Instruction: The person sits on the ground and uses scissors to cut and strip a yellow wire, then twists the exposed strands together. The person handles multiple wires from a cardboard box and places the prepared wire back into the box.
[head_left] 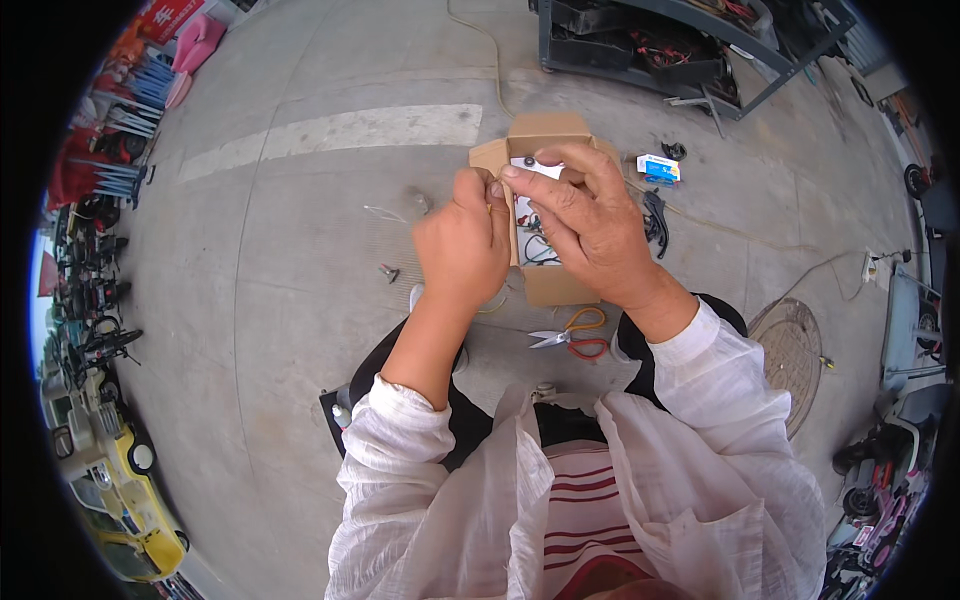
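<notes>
My left hand (462,238) is closed, thumb and forefinger pinched together over the left edge of an open cardboard box (560,288). What sits in that pinch is too small to make out. Beside it, my right hand (603,222) has bent fingers held apart, one fingertip meeting the left hand's pinch. Partly hidden below the hands, the box has a white lining and holds thin dark wires (538,248) and small parts. Scissors (568,335) with one orange and one red handle lie on the floor between my feet, blades pointing left.
Right of the box are a blue and white small carton (659,169) and a black curved part (655,222). A small metal piece (389,273) lies left. A dark metal cart (640,60) stands ahead; a manhole cover (788,350) is at right. Toy vehicles (140,490) line the left.
</notes>
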